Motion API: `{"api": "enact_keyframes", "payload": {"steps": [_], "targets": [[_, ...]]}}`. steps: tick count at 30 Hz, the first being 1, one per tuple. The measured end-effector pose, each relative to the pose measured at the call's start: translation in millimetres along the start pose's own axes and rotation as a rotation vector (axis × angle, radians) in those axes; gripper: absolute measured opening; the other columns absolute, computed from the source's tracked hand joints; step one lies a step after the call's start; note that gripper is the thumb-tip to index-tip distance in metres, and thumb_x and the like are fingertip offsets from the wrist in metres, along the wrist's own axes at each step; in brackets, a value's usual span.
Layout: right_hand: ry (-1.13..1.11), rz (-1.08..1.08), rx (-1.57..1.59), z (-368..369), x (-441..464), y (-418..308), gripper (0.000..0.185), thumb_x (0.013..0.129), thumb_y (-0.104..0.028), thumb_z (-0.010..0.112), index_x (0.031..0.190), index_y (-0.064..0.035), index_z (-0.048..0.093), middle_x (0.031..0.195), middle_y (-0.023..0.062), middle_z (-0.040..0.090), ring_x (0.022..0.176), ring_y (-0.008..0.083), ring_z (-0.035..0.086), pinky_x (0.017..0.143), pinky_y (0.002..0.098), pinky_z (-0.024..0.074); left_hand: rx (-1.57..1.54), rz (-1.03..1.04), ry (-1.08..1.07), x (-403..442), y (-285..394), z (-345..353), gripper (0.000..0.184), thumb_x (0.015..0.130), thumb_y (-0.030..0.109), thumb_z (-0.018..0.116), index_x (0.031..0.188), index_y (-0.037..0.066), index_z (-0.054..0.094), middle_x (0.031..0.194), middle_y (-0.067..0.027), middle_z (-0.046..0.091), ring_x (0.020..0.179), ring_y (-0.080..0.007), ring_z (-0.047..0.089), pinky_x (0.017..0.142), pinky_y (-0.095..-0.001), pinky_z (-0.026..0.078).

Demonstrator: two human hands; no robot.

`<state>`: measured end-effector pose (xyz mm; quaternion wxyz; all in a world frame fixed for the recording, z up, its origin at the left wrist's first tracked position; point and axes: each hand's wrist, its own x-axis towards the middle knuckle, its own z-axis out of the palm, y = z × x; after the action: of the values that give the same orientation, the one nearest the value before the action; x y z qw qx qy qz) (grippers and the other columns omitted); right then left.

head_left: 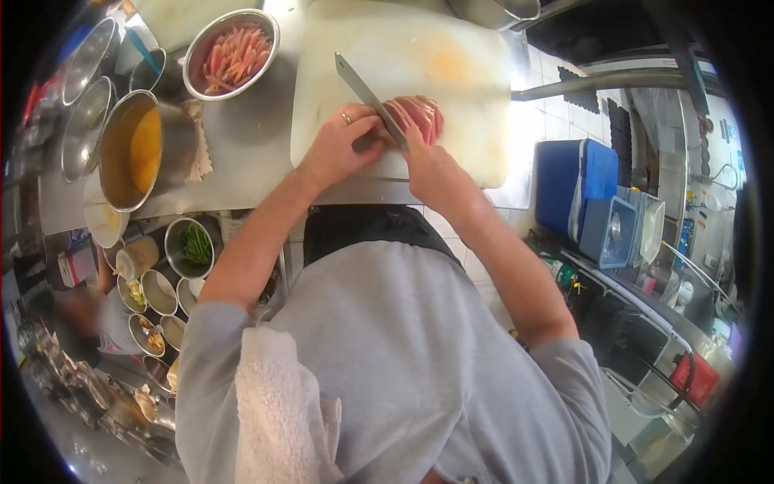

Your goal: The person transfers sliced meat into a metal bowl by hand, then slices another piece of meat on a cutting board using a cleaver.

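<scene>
My right hand (435, 173) is closed around the handle of a broad-bladed kitchen knife (359, 87), whose blade slants up and left across the white cutting board (339, 32). Close against the blade's right side lies sliced raw red meat (421, 117) with pale edges. On the blade's left side, my left hand (347, 141), with a ring on one finger, rests on the board with its fingers curled. A dark patch shows beneath those fingers, but what they hold is hidden.
A metal bowl (272, 56) of meat strips stands left of the board. Beside it is a deep pot (105, 173) of yellow liquid. Below the counter, a bowl (212, 246) holds green vegetables. Blue bins (560, 189) stand at right. Another person (113, 323) is at lower left.
</scene>
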<state>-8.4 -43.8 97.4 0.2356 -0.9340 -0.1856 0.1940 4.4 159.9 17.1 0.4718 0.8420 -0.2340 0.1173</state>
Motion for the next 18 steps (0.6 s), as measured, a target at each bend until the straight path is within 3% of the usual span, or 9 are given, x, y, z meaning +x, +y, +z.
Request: {"api": "enact_keyframes", "payload": {"steps": [2,8,11,18], "targets": [[0.040,-0.042,-0.023,2,-3,5,0.028,0.098,-0.011,0.053,0.119,0.0050,0.043,0.073,0.0275,0.063,0.070,0.0450,0.065,0.062,0.0536,0.0494,0.044,0.015,-0.022,-3,4,1,0.041,0.072,0.005,0.077,0.111,0.002,0.065,0.117,-0.0127,0.064,0.111,-0.0340,0.060,0.095,-0.0399,0.052],[-0.104,-0.210,-0.358,-19,-51,24,0.026,0.099,-0.012,0.053,0.117,0.0043,0.043,0.075,0.0276,0.061,0.066,0.0426,0.063,0.058,0.0522,0.0479,0.054,0.047,-0.012,-7,-6,7,0.043,0.071,0.004,0.076,0.112,0.003,0.064,0.118,-0.0131,0.062,0.112,-0.0346,0.058,0.096,-0.0418,0.051],[-0.211,0.090,-0.081,-41,-67,6,0.017,0.099,-0.008,0.048,0.108,0.0033,0.039,0.073,0.0329,0.062,0.072,0.0525,0.063,0.067,0.0597,0.0484,0.029,0.042,-0.003,-7,-7,7,0.043,0.071,0.004,0.076,0.112,0.003,0.064,0.117,-0.0125,0.063,0.111,-0.0343,0.059,0.096,-0.0416,0.051],[-0.066,-0.018,-0.031,-9,-11,8,0.016,0.099,-0.008,0.047,0.109,0.0019,0.039,0.071,0.0347,0.060,0.073,0.0534,0.062,0.069,0.0619,0.0464,0.003,-0.004,-0.022,-4,-4,5,0.041,0.070,0.004,0.075,0.109,0.004,0.065,0.116,-0.0119,0.064,0.109,-0.0335,0.060,0.095,-0.0408,0.052]]}}
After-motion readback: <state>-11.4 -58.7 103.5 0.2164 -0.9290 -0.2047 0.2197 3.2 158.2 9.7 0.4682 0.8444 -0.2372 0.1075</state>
